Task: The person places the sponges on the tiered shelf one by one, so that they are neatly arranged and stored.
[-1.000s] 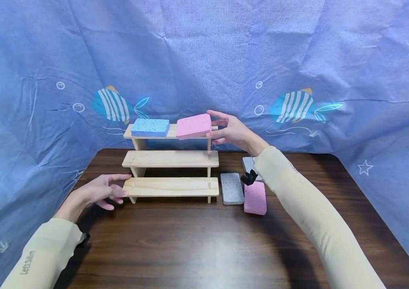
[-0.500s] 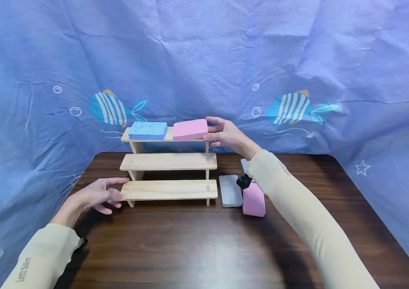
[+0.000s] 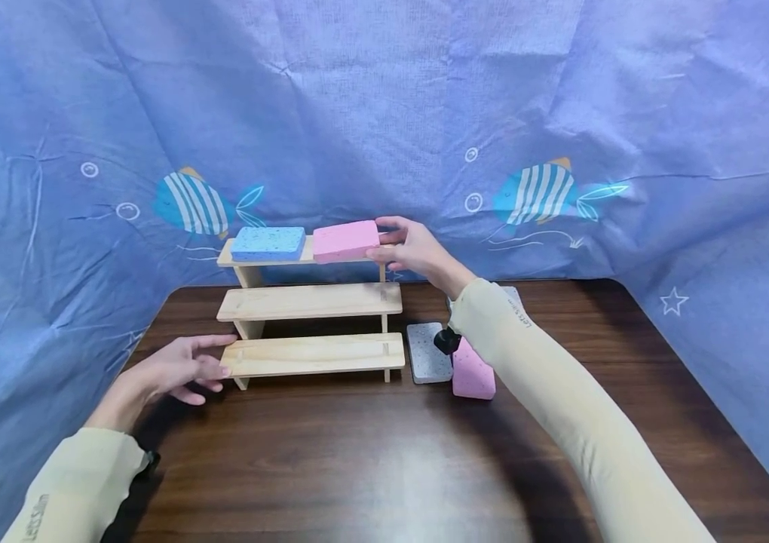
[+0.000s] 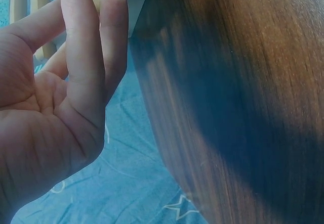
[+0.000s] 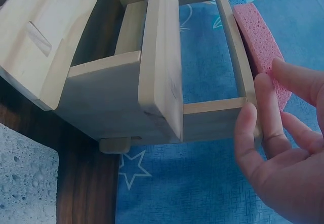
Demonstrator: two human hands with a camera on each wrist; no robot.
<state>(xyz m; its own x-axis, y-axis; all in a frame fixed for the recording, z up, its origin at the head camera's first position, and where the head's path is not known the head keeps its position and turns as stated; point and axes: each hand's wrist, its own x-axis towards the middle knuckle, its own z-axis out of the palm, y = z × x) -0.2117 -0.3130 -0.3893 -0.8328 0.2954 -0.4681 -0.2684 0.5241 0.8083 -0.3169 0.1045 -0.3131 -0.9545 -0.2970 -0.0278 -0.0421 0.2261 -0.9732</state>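
Note:
My right hand point(image 3: 418, 249) pinches the right end of a pink sponge point(image 3: 345, 241) at the top step of a three-step wooden shelf point(image 3: 310, 302). The right wrist view shows the pink sponge point(image 5: 258, 37) between the fingers, beside the top board; whether it lies fully flat is unclear. To its left on that step rests a blue sponge point(image 3: 268, 243). My left hand point(image 3: 177, 369) touches the left end of the lowest step with fingers extended and slightly bent. In the left wrist view the left hand point(image 4: 61, 92) shows its palm, with the shelf partly hidden behind the fingers.
Right of the shelf, a grey sponge point(image 3: 429, 353) and another pink sponge point(image 3: 473, 373) lie on the dark wooden table point(image 3: 330, 460). A second grey sponge point(image 3: 512, 299) is partly hidden behind the right sleeve. A blue fish-print cloth point(image 3: 371, 113) hangs behind the table.
My right hand has lowered the pink sponge toward the top step. The left hand keeps its place at the shelf's end. The head view has shifted slightly.

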